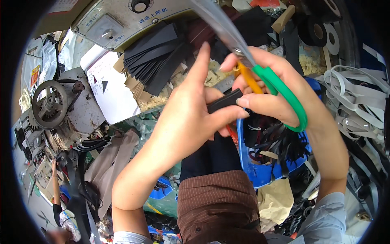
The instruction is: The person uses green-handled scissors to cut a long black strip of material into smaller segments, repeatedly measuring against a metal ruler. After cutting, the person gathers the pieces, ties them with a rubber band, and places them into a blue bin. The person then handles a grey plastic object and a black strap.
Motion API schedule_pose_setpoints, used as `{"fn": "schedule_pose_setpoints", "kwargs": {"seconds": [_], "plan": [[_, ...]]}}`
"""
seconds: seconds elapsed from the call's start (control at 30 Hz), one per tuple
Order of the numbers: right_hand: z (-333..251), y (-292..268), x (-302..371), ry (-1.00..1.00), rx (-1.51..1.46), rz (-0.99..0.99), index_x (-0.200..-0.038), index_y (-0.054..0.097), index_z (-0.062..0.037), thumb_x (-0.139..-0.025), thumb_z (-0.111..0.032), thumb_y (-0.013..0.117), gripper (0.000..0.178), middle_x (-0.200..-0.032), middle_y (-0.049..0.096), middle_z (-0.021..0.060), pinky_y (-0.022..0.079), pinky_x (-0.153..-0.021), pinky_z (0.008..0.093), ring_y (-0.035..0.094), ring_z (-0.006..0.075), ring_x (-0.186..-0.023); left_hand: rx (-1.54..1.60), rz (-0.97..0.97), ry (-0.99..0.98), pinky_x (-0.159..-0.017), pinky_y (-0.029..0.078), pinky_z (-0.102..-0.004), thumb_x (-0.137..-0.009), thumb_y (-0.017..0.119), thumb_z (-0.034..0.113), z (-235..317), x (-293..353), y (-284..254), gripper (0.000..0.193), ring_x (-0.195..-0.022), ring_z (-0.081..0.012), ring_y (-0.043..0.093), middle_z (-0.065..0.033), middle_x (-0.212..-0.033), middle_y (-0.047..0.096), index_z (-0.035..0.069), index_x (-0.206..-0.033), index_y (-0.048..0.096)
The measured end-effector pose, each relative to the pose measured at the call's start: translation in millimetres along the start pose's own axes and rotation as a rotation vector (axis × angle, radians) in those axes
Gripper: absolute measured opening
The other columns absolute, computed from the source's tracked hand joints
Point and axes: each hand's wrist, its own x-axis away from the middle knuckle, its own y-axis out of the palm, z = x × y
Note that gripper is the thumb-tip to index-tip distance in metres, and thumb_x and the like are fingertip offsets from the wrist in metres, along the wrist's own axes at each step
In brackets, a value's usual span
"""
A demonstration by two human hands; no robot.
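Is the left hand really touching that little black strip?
Touching. In the head view, the left hand has its thumb against the black strip.

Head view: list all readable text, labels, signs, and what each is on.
Machine panel: blue Chinese characters, legible, not transcribed.
White page: small marks, too small to read.
Orange label, far left: too small.
Top-left sheet: reddish marks, blurred.
Scissors: none I can make out.

Free room above notebook [115,101]; black strips [152,53], scissors [248,58], blue bin [262,177] rightward

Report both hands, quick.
Left hand: pinching a black strip, index finger extended.
Right hand: holding scissors, thumb at the strip's end.
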Motion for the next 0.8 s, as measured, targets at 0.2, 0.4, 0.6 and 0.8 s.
{"fn": "schedule_pose_setpoints", "kwargs": {"seconds": [0.2, 0.4, 0.6, 0.8], "plan": [[4, -38, -9, -0.217, 0.242, 0.058, -0.112, 0.056, -0.0056, -0.068, -0.001, 0.066, 0.045, -0.083, 0.057, 0.0011, 0.045, -0.070, 0.0239, 0.053, 0.0083, -0.077, 0.083, -0.452, -0.291, -0.046, 0.047, -0.0202, -0.077, 0.071, -0.003, -16, 6, -62, 0.074, -0.054, -0.0076, 0.059, -0.0086, -0.081, 0.066, 0.006, -0.138, 0.031], [59, -39, -49, -0.357, 0.893, 0.176, -0.115, 0.061, -0.0057, -0.075, -0.005, 0.066, 0.040, -0.090, 0.068, 0.0150, 0.050, -0.073, 0.0330, 0.066, 0.0263, -0.080, -0.272, 0.033, -0.220, -0.042, 0.036, -0.0179, -0.089, 0.064, 0.021, -85, 2, -45, 0.024, -0.047, -0.0035, 0.046, 0.0003, -0.072, 0.061, 0.002, -0.104, 0.059], [58, -33, -60, -0.298, 0.911, 0.166, -0.110, 0.063, -0.0054, -0.081, -0.009, 0.061, 0.029, -0.087, 0.068, 0.0166, 0.051, -0.068, 0.0346, 0.068, 0.0282, -0.075, -0.309, 0.216, -0.125, -0.047, 0.043, -0.0213, -0.088, 0.064, 0.020, -103, -8, -35, 0.022, -0.050, -0.0076, 0.056, -0.0041, -0.072, 0.066, -0.001, -0.093, 0.064], [57, -34, -58, -0.247, 0.904, 0.156, -0.113, 0.062, -0.0055, -0.076, -0.004, 0.066, 0.038, -0.089, 0.068, 0.0158, 0.051, -0.069, 0.0346, 0.067, 0.0290, -0.076, -0.292, 0.229, -0.096, -0.050, 0.045, -0.0231, -0.085, 0.067, 0.018, -111, -10, -32, 0.021, -0.050, -0.0086, 0.058, -0.0052, -0.068, 0.065, -0.002, -0.091, 0.065]]}}
